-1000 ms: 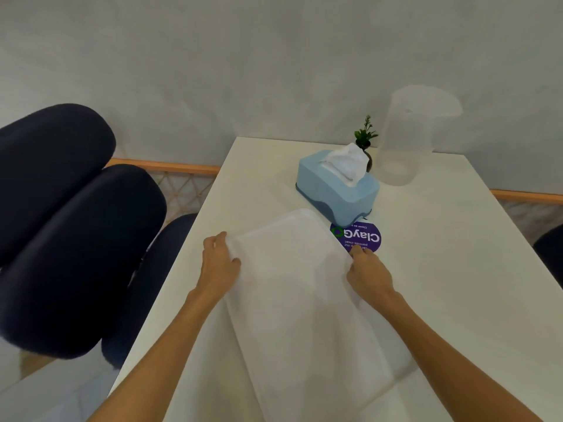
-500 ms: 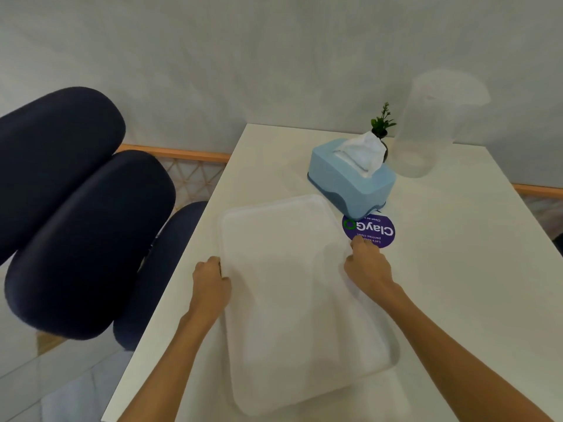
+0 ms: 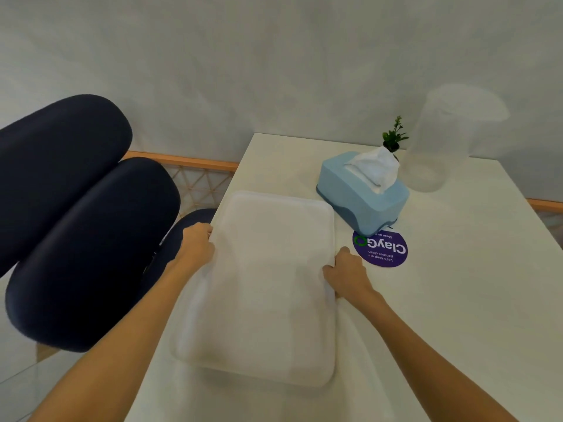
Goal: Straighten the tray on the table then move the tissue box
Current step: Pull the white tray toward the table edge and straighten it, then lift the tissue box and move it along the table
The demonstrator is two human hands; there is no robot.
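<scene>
A white rectangular tray (image 3: 268, 287) lies flat on the white table (image 3: 457, 300), its long sides running away from me along the table's left edge. My left hand (image 3: 196, 246) grips the tray's left rim. On the right rim, my right hand (image 3: 345, 277) holds the tray too. A light blue tissue box (image 3: 359, 197) with a white tissue sticking up stands just beyond the tray's far right corner, turned at an angle to it.
A round purple sticker (image 3: 380, 249) lies on the table in front of the tissue box. A clear plastic jug (image 3: 441, 141) and a small green plant (image 3: 394, 137) stand at the back by the wall. Dark blue padded chairs (image 3: 76, 233) sit left of the table.
The tray has turned counter-clockwise and slid left, from slanted to lined up with the table edge. Both hands stayed on its rims and moved with it.
</scene>
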